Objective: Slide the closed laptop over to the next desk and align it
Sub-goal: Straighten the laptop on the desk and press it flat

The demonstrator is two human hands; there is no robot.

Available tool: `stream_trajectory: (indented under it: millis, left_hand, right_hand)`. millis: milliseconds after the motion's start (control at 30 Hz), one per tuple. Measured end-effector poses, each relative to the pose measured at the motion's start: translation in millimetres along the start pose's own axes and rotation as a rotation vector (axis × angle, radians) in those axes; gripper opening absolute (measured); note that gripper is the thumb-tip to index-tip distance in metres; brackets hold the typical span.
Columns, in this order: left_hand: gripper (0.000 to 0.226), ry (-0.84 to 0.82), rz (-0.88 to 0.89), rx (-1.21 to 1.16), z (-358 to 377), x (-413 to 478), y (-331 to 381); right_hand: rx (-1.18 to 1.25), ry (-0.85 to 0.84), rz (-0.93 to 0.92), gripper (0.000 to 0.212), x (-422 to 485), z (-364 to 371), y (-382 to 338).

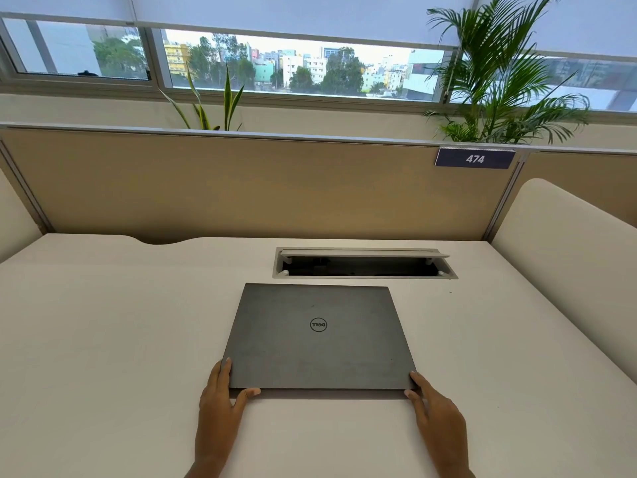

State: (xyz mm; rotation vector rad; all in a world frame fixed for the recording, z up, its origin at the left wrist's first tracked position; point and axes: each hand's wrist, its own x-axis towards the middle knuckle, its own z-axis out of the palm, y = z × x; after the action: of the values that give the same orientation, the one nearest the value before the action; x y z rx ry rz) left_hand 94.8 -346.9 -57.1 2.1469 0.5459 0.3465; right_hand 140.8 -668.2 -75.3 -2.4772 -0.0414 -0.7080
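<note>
Head view looks down on a pale desk with a closed dark grey laptop lying flat at its centre, lid up, the round logo reading upside down toward the person. At seven o'clock from the logo the left hand grips the near left corner: its fingers lie along the left edge while the thumb presses the front edge. At five o'clock the right hand meets the near right corner, fingertips touching the front edge and side; whether it truly clasps the corner or only rests against it is hard to judge from this angle. A thin shadow runs under the front edge. At twelve o'clock, just beyond the laptop's far edge and apart from it, an open cable hatch is sunk into the desktop, its flap raised. Behind it stands a tan partition carrying a dark label reading 474 at about one o'clock. A cream side divider rises at three o'clock. Leafy plants and a window showing buildings sit past the partition.
</note>
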Motion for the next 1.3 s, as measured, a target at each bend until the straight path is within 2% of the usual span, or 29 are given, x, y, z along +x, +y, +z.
stream_trajectory:
  millis: [100,233,533,733,933,1000,1067,1200,1300]
  left_hand:
    - [0.07,0.007,-0.004,-0.044,-1,0,-1]
    - [0.069,0.01,0.005,-0.066,-2,-1,-2]
    - [0.067,-0.005,0.002,-0.069,-2,-1,-1]
    - [0.066,-0.024,0.009,-0.052,-3,-3,3]
    - [0.064,-0.05,0.08,0.142,-5,-5,8]
    - [0.086,-0.022,0.139,0.275,-2,-7,5]
    - [0.103,-0.001,0.214,0.383,6,-4,-2]
    - [0.09,-0.061,0.298,0.482,21,-5,14]
    - [0.083,-0.149,0.32,0.575,31,-5,28]
  right_hand:
    - [0.038,-0.025,0.042,0.042,1,0,-1]
    - [0.108,-0.063,0.133,0.024,3,-1,-3]
    - [0.155,-0.099,0.17,0.023,6,-4,-8]
    - [0.183,-0.115,0.166,0.029,5,-5,-9]
    - [0.018,-0.185,0.041,0.031,3,-7,-15]
    - [-0.053,-0.207,-0.027,0.057,2,-2,-13]
    - [-0.11,-0.2,-0.098,0.067,1,4,-16]
    - [-0.221,-0.287,-0.1,0.057,1,10,-44]
    - [-0.248,-0.337,-0.051,0.06,4,14,-65]
